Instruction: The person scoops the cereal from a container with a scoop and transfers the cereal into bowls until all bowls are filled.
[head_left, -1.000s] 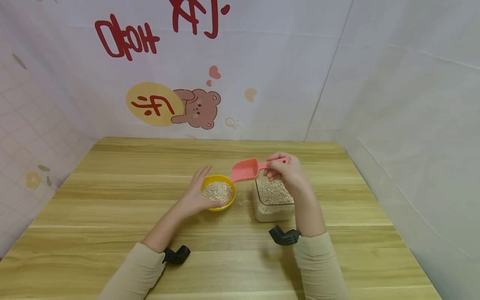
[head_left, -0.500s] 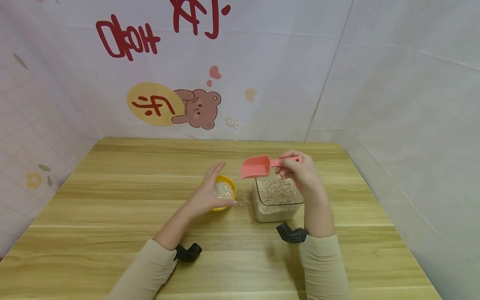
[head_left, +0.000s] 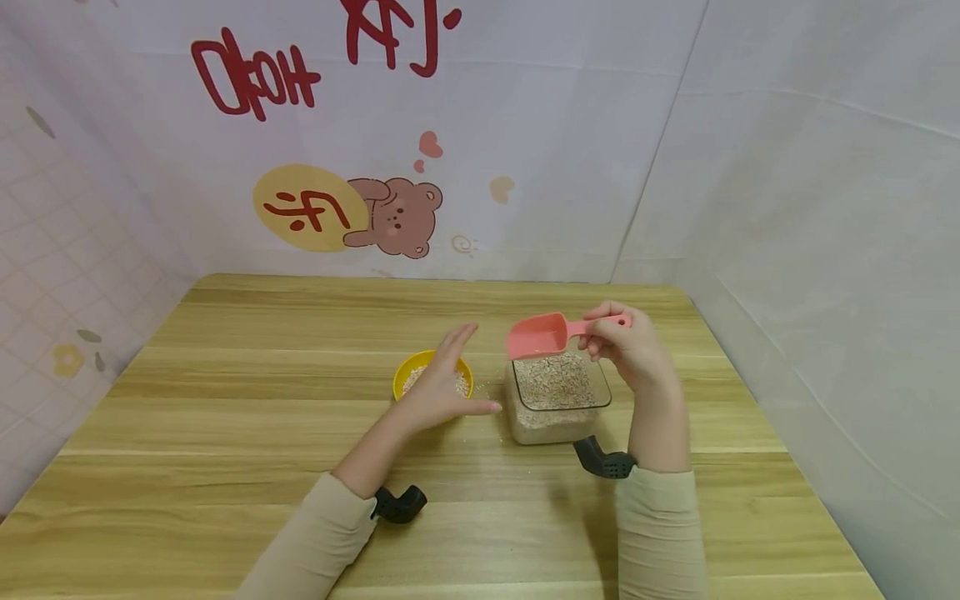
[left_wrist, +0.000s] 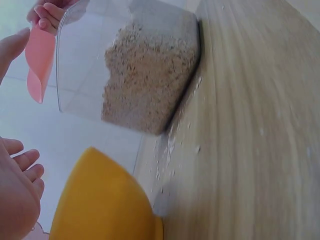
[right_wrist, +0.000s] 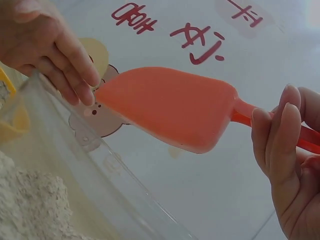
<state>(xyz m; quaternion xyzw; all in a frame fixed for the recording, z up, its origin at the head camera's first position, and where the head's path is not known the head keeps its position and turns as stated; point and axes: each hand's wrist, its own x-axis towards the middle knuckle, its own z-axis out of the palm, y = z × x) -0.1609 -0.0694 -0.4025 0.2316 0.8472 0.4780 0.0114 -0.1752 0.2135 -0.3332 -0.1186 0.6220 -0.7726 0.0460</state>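
Note:
My right hand (head_left: 630, 346) pinches the handle of a pink scoop (head_left: 538, 336), held level above the clear container (head_left: 551, 429); the scoop looks bare inside. Rolled oats (head_left: 555, 381) fill much of that container, heaped against its wall in the left wrist view. With thumb and fingers spread, my left hand (head_left: 438, 392) hovers over a yellow bowl (head_left: 405, 372) and hides part of it. Some oats (head_left: 461, 383) show in the bowl behind the hand. From the right wrist, the scoop's underside (right_wrist: 170, 107) appears, its tip close to the left fingers.
Loose oat flakes (left_wrist: 172, 150) are scattered on the wooden table (head_left: 225, 400) between bowl and container. Each wrist wears a black camera mount (head_left: 401, 504). A white printed cloth (head_left: 555, 167) hangs behind the table, with another pale cloth on the right.
Both hands have moved right. The scoop has gone from beside the bowl to over the container. My left hand has come off the bowl's side and now passes above it.

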